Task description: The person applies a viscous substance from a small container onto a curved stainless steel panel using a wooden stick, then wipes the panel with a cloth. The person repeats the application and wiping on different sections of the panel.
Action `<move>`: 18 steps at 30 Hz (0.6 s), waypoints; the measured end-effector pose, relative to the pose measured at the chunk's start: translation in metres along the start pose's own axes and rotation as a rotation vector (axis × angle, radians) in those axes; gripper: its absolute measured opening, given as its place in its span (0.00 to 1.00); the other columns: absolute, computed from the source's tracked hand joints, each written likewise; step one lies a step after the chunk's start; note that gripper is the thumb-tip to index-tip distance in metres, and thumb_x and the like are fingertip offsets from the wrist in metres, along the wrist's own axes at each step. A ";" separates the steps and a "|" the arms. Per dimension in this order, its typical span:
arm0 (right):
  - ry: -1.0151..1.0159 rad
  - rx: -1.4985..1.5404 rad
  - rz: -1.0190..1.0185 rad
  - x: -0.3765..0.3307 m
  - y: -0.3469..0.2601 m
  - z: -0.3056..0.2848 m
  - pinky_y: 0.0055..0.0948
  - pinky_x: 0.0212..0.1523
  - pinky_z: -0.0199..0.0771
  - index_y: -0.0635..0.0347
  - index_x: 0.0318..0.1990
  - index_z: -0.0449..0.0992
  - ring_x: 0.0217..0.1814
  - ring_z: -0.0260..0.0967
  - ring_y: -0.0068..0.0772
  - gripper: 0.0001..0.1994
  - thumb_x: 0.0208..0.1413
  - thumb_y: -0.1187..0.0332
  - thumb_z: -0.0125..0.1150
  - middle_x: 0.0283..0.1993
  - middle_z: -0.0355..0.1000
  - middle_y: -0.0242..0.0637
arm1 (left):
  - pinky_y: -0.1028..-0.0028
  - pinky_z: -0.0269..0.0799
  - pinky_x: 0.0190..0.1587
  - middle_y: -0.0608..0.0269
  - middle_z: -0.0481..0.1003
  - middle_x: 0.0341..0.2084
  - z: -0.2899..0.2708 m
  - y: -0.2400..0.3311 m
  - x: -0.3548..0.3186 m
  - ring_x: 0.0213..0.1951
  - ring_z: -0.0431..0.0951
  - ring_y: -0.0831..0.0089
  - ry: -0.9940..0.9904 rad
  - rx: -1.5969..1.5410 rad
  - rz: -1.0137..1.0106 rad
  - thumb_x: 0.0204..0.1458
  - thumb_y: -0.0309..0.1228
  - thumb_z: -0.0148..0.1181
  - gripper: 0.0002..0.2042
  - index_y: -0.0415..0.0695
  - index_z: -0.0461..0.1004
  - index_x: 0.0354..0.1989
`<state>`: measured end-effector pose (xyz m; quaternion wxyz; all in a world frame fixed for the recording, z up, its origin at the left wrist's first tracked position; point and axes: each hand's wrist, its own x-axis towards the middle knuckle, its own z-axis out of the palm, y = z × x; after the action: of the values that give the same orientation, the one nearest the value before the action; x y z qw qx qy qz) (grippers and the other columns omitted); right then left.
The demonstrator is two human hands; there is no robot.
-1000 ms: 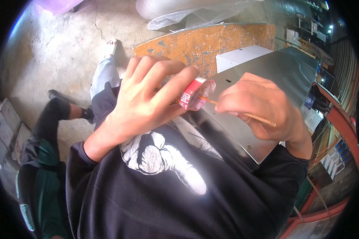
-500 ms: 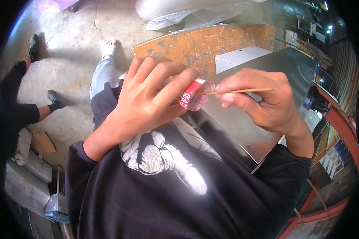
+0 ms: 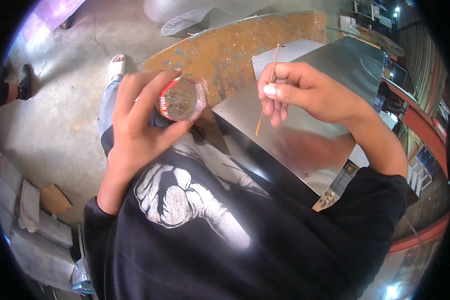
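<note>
My left hand [image 3: 135,107] grips a small round container [image 3: 181,100] with a red and white label and a clear, crinkled wrapper. The container is tilted so its round, brownish, see-through end faces me. I cannot tell what it contains. In my right hand [image 3: 305,92], a thin brown stick [image 3: 261,118] is pinched between thumb and forefinger. The stick stands nearly upright, apart from the container, and hangs over the shiny metal panel [image 3: 330,100]. My other right fingers are loosely curled.
Under the metal panel are a white panel [image 3: 285,54] and a worn orange-brown board [image 3: 230,55]. Clear plastic wrap [image 3: 190,17] lies beyond. At left stands another person's black shoe [image 3: 25,82]. Wrapped boxes [image 3: 40,245] and a cardboard piece [image 3: 54,199] lie lower left.
The stick has come out of the container and swung from level to nearly upright. My left hand has moved left and turned the container's round end toward me.
</note>
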<state>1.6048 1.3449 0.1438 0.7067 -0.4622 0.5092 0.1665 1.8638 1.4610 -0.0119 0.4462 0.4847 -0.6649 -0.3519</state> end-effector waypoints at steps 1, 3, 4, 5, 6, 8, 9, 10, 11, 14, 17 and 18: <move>-0.005 0.031 0.018 0.002 0.002 -0.001 0.25 0.39 0.75 0.61 0.46 0.72 0.36 0.77 0.25 0.12 0.72 0.61 0.50 0.38 0.76 0.36 | 0.63 0.76 0.51 0.52 0.77 0.45 -0.002 -0.001 0.000 0.47 0.80 0.59 0.013 -0.007 -0.005 0.35 0.27 0.79 0.32 0.37 0.77 0.54; 0.021 0.173 0.123 0.007 0.007 -0.001 0.26 0.40 0.75 0.60 0.45 0.72 0.36 0.76 0.25 0.12 0.72 0.61 0.50 0.37 0.75 0.35 | 0.64 0.76 0.50 0.52 0.77 0.45 -0.006 -0.003 0.001 0.46 0.80 0.59 0.041 -0.031 -0.023 0.36 0.27 0.79 0.32 0.37 0.78 0.54; 0.022 0.242 0.153 0.009 0.009 0.000 0.27 0.40 0.75 0.59 0.45 0.72 0.36 0.75 0.25 0.11 0.72 0.60 0.50 0.37 0.75 0.35 | 0.64 0.76 0.48 0.53 0.77 0.44 -0.007 -0.004 0.001 0.45 0.80 0.59 0.060 -0.049 -0.028 0.35 0.27 0.79 0.31 0.38 0.78 0.54; 0.020 0.281 0.180 0.010 0.011 -0.001 0.27 0.41 0.75 0.59 0.44 0.71 0.36 0.75 0.26 0.11 0.72 0.60 0.50 0.37 0.74 0.34 | 0.64 0.76 0.47 0.54 0.78 0.44 -0.007 -0.006 0.004 0.45 0.79 0.59 0.088 -0.060 -0.019 0.34 0.26 0.78 0.31 0.39 0.79 0.53; 0.008 0.323 0.208 0.010 0.013 -0.002 0.28 0.41 0.75 0.58 0.44 0.71 0.36 0.74 0.26 0.11 0.72 0.60 0.51 0.36 0.74 0.34 | 0.65 0.76 0.46 0.55 0.78 0.43 -0.006 -0.006 0.005 0.44 0.78 0.58 0.111 -0.078 -0.017 0.33 0.26 0.78 0.30 0.39 0.79 0.52; 0.019 0.365 0.259 0.008 0.019 -0.005 0.29 0.41 0.75 0.58 0.43 0.71 0.36 0.73 0.26 0.10 0.72 0.61 0.51 0.36 0.73 0.33 | 0.66 0.77 0.45 0.55 0.78 0.43 -0.006 -0.006 0.005 0.43 0.79 0.60 0.105 -0.065 -0.021 0.34 0.26 0.78 0.29 0.39 0.79 0.52; 0.040 0.365 0.282 0.006 0.021 -0.007 0.29 0.42 0.75 0.58 0.43 0.71 0.36 0.72 0.26 0.10 0.72 0.61 0.51 0.36 0.73 0.33 | 0.66 0.77 0.45 0.55 0.78 0.43 -0.006 -0.005 0.005 0.43 0.79 0.60 0.110 -0.057 -0.023 0.34 0.26 0.78 0.29 0.39 0.79 0.51; 0.054 0.360 0.298 0.004 0.024 -0.009 0.29 0.42 0.76 0.57 0.43 0.71 0.35 0.72 0.26 0.10 0.72 0.61 0.51 0.36 0.73 0.33 | 0.66 0.77 0.45 0.55 0.78 0.43 -0.006 -0.005 0.005 0.43 0.79 0.61 0.116 -0.048 -0.032 0.34 0.26 0.78 0.29 0.39 0.80 0.51; 0.068 0.376 0.315 0.001 0.026 -0.011 0.29 0.42 0.76 0.57 0.43 0.71 0.35 0.72 0.26 0.10 0.72 0.61 0.51 0.36 0.73 0.33 | 0.66 0.76 0.45 0.55 0.78 0.43 -0.006 -0.006 0.006 0.43 0.79 0.62 0.128 -0.055 -0.027 0.34 0.26 0.79 0.29 0.39 0.80 0.51; 0.068 0.388 0.324 -0.003 0.032 -0.016 0.29 0.40 0.77 0.56 0.43 0.70 0.34 0.73 0.25 0.09 0.73 0.61 0.51 0.35 0.72 0.32 | 0.67 0.76 0.45 0.55 0.78 0.43 -0.004 -0.005 0.005 0.43 0.79 0.61 0.144 -0.085 -0.029 0.34 0.26 0.79 0.29 0.38 0.80 0.51; 0.054 0.378 0.318 -0.006 0.035 -0.020 0.27 0.36 0.77 0.55 0.45 0.70 0.33 0.74 0.24 0.09 0.74 0.60 0.50 0.34 0.71 0.31 | 0.67 0.76 0.45 0.55 0.79 0.43 -0.003 -0.005 0.004 0.43 0.79 0.61 0.147 -0.094 -0.027 0.34 0.26 0.79 0.29 0.38 0.79 0.51; 0.060 0.379 0.327 -0.007 0.036 -0.021 0.26 0.36 0.77 0.55 0.45 0.70 0.33 0.74 0.23 0.09 0.74 0.61 0.50 0.35 0.71 0.31 | 0.67 0.76 0.44 0.55 0.79 0.43 -0.002 -0.005 0.004 0.42 0.79 0.61 0.148 -0.095 -0.028 0.34 0.27 0.79 0.29 0.38 0.79 0.51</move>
<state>1.5648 1.3479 0.1314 0.7289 -0.2375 0.6202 0.1663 1.8670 1.4561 -0.0148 0.5119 0.4968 -0.6057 -0.3525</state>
